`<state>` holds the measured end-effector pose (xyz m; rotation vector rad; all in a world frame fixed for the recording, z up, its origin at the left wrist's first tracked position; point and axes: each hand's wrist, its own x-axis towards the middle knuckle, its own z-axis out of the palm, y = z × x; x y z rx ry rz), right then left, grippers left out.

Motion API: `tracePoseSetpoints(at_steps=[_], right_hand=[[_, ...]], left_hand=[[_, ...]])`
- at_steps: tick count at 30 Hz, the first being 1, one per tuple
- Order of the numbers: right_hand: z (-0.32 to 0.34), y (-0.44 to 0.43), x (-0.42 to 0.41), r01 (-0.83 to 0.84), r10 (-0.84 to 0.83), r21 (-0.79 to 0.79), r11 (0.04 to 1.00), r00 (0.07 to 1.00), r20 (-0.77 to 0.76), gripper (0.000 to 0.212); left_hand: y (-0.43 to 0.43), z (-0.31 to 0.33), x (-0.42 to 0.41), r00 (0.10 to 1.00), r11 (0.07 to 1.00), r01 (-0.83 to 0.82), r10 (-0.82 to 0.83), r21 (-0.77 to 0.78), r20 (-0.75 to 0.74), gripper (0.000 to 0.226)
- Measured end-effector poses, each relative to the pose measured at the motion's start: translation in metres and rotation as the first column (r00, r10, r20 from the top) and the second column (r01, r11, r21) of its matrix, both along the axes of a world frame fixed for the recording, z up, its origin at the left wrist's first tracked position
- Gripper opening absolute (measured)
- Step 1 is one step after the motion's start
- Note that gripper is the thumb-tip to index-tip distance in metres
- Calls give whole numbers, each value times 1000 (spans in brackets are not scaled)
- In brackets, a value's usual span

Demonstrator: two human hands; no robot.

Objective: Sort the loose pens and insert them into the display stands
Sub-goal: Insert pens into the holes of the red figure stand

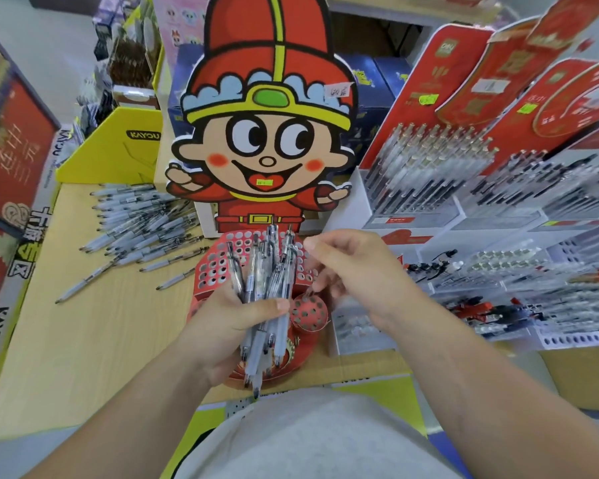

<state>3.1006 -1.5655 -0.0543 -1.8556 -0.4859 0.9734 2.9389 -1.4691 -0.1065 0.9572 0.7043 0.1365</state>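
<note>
Bunch of pens (267,288) gripped over red stand (215,267).

Left hand (229,316) wrapped tight round the bunch of pens, thumb pressed across the clear barrels, upper ends fanned toward twelve o'clock, held just above the red stand with its rows of round holes. Right hand (353,281) at three o'clock from the bunch, thumb out, fingers curled down beside the pens; cannot tell whether pinching one or holding nothing. Round red ball (308,312) dotted with holes below those fingers, at the stand's five o'clock. Big cartoon figure card (267,133) upright behind the stand at twelve o'clock. Heap of loose pens (139,223) on the wooden table (101,340) at ten o'clock, well apart from both hands. Filled pen racks (429,174) at two o'clock.
</note>
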Motion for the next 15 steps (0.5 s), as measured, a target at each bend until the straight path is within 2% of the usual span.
tracePoseSetpoints(at_steps=[5, 8, 11, 15], right_hand=[[-1, -6, -4, 27, -28, -16, 1000, 998, -56, 23], [-7, -10, -5, 60, -62, -19, 998, 992, -109, 23], [-10, -11, -4, 69, -68, -4, 998, 979, -193, 17], [-11, -16, 1, 48, -45, 13, 999, 981, -189, 13]], left_hand=[[-3, 3, 6, 994, 987, 104, -105, 121, 7, 17], [-3, 1, 7, 991, 975, 131, -127, 181, -34, 28], [-4, 2, 8, 989, 975, 145, -141, 168, -33, 28], [-3, -1, 6, 992, 981, 120, -114, 152, -51, 32]])
